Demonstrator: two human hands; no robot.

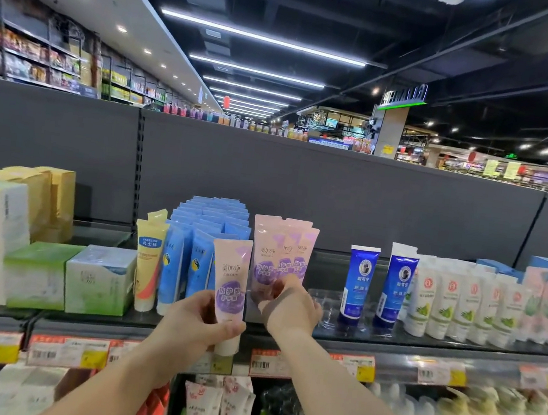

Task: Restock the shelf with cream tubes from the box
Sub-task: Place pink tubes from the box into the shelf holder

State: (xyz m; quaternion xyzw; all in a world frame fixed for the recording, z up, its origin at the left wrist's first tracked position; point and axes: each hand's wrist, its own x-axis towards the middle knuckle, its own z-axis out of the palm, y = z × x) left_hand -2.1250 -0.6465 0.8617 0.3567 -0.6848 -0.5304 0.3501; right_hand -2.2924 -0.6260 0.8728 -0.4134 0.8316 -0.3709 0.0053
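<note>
My left hand [198,324] grips a pink cream tube with a purple label [229,281], upright, cap down, just in front of the shelf's edge. My right hand [289,307] reaches onto the glass shelf [456,345] and holds the lower part of one of the pink tubes [269,251] standing in a short row there. The fingers are partly hidden behind the hand. The box is not in view.
Blue tubes [209,234] and a yellow tube [148,261] stand left of the pink row. Dark blue tubes [360,283], then white tubes [461,299] stand to the right, with a bare gap between. Cartons [100,279] fill the left. Price tags [363,368] line the edge.
</note>
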